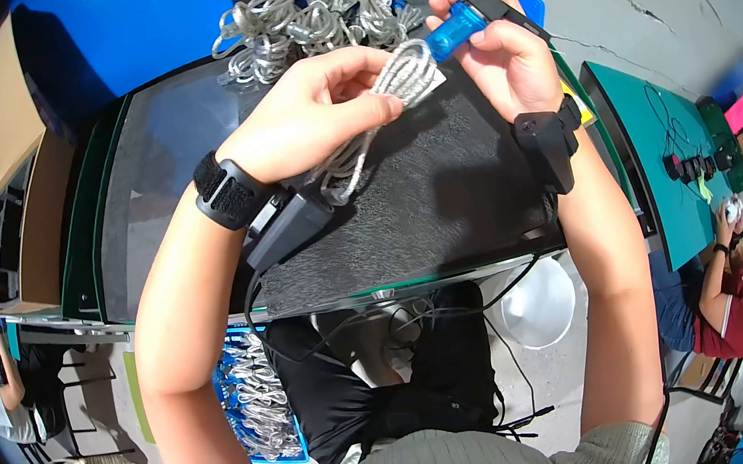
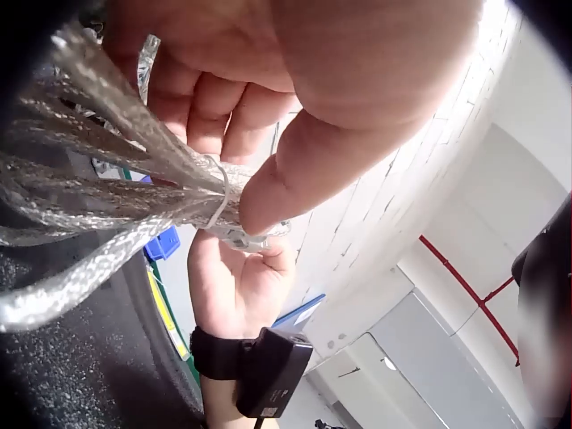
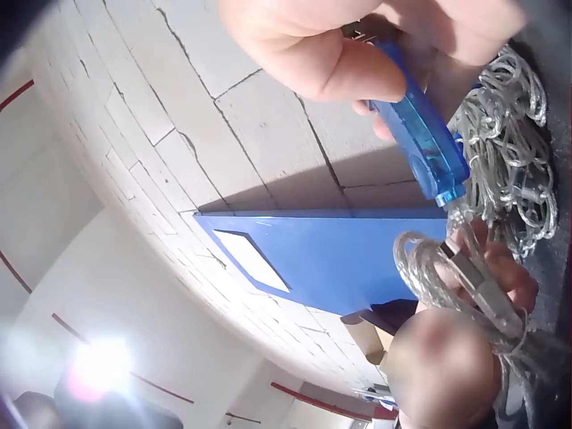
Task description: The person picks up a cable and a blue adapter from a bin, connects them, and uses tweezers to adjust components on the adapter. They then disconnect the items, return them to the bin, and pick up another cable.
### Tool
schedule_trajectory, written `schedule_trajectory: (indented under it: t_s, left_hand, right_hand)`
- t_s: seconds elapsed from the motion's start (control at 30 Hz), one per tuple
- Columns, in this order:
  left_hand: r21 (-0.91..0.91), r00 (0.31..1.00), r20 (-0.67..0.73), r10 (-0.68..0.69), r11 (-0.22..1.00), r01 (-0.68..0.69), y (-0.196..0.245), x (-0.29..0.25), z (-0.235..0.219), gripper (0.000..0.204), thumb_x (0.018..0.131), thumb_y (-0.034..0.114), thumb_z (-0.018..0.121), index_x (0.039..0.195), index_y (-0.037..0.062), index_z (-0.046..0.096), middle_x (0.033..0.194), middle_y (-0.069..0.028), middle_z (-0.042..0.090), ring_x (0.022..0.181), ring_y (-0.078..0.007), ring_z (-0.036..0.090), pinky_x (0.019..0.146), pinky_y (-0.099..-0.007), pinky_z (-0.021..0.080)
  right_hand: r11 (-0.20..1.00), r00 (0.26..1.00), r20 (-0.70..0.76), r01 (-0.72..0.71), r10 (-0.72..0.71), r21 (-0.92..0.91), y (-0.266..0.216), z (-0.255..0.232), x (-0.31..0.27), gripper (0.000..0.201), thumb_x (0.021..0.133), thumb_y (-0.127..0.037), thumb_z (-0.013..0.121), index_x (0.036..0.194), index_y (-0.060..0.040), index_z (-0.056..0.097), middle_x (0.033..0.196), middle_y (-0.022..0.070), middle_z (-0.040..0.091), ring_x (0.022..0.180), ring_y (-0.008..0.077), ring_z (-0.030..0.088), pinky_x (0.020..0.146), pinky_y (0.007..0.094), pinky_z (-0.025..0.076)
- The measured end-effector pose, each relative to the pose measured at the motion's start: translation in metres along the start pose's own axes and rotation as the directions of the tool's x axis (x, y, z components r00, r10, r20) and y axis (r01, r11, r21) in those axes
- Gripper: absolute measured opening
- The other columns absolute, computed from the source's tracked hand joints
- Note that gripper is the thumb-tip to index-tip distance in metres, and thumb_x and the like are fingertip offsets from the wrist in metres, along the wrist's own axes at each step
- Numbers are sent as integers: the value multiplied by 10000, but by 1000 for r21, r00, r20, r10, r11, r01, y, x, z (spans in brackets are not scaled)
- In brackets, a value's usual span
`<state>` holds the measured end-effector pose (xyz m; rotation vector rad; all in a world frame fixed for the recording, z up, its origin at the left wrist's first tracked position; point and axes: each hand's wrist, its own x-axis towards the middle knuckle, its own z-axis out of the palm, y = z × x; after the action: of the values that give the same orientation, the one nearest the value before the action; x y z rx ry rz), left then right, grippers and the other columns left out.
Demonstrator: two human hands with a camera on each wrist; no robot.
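My left hand [image 1: 303,113] pinches a coiled silver braided cable [image 1: 406,73] between thumb and fingers. A thin tie [image 2: 219,192] wraps the coil, and its loops hang toward the table. The cable's translucent blue connector [image 1: 457,30] is in my right hand [image 1: 515,69], thumb on one side and fingers on the other. Beyond the connector a black piece [image 1: 497,10] shows at those fingers. In the right wrist view, a metal USB plug [image 3: 483,286] lies against the coil near the left hand.
A pile of similar cables [image 1: 313,17] lies at the table's back edge. The black tabletop [image 1: 445,212] has a dark adapter-like box [image 1: 290,229] under my left wrist. A blue bin of cables [image 1: 257,395] and a white bucket [image 1: 538,303] stand below. Another person [image 1: 742,303] sits at right.
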<state>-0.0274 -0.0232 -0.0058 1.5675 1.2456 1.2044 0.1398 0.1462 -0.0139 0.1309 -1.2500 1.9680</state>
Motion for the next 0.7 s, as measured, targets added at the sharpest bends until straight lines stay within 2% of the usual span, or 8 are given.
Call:
schedule_trajectory:
  t_s: [0.13, 0.17, 0.2, 0.27, 0.33, 0.4, 0.47, 0.7]
  left_hand:
    - [-3, 998, -52, -34, 999, 34, 8, -2, 11, 438, 821, 91, 705, 1207, 18, 511, 1074, -7, 587, 969, -85, 544, 850, -249, 446]
    - [92, 994, -73, 83, 993, -76, 1, 0, 13, 493, 803, 166, 746, 1202, 11, 503, 976, -37, 621, 868, -75, 573, 740, -248, 482]
    - [62, 992, -94, 87, 995, -81, 1, 0, 16, 482, 789, 139, 758, 1183, 12, 511, 976, -29, 615, 866, -74, 572, 737, -240, 476]
    - [161, 985, -165, 48, 987, -22, 2, 0, 19, 441, 803, 110, 740, 1169, 13, 515, 984, -20, 610, 871, -71, 569, 743, -231, 470]
    - [106, 980, -184, 76, 993, -57, 3, 2, 22, 395, 823, 93, 715, 1158, 15, 521, 970, -10, 602, 874, -65, 559, 754, -222, 464]
    - [41, 982, -183, 44, 998, -37, 3, 1, 21, 328, 856, 88, 666, 1145, 18, 527, 951, -10, 590, 846, -79, 554, 755, -244, 466]
    - [116, 979, -191, 75, 992, -53, 1, 2, 20, 331, 878, 121, 617, 1171, 2, 517, 970, -39, 591, 797, -99, 550, 737, -247, 442]
    - [195, 973, -204, 107, 979, -67, 5, 3, 19, 245, 879, 159, 593, 1071, 18, 539, 956, -51, 599, 784, -96, 547, 732, -238, 431]
  right_hand:
    - [996, 997, 69, 22, -27, 83, 2, -1, 1, 587, 716, 161, 440, 1244, -96, 408, 1090, 177, 573, 1120, 352, 559, 982, 503, 445]
    - [996, 999, -45, 1, 3, 89, -4, 19, -2, 449, 767, 86, 490, 1182, -81, 449, 1012, 147, 585, 998, 284, 589, 821, 387, 472]
    - [995, 986, -163, -13, 29, 98, -9, 36, -5, 317, 817, 10, 541, 1120, -66, 490, 934, 116, 598, 877, 216, 619, 659, 271, 498]
    - [990, 998, 69, -7, -3, 140, 0, 6, -3, 556, 688, 111, 476, 1216, -53, 425, 1079, 148, 565, 1080, 269, 554, 865, 346, 481]
    - [994, 994, 93, 39, -49, 104, 12, -14, 8, 578, 711, 183, 447, 1218, -93, 407, 1071, 174, 577, 1065, 342, 599, 915, 477, 492]
    - [986, 992, 95, 71, -86, 152, 12, -16, 10, 578, 706, 192, 454, 1206, -91, 395, 1048, 169, 581, 1028, 336, 621, 845, 453, 522]
    - [987, 991, 101, 72, -86, 141, 13, -18, 12, 597, 695, 185, 471, 1214, -95, 375, 1029, 166, 585, 1019, 337, 623, 800, 439, 534]
    - [997, 995, 83, 54, -59, 58, 10, -18, 10, 600, 685, 170, 505, 1208, -85, 360, 1026, 153, 577, 1024, 336, 624, 835, 432, 540]
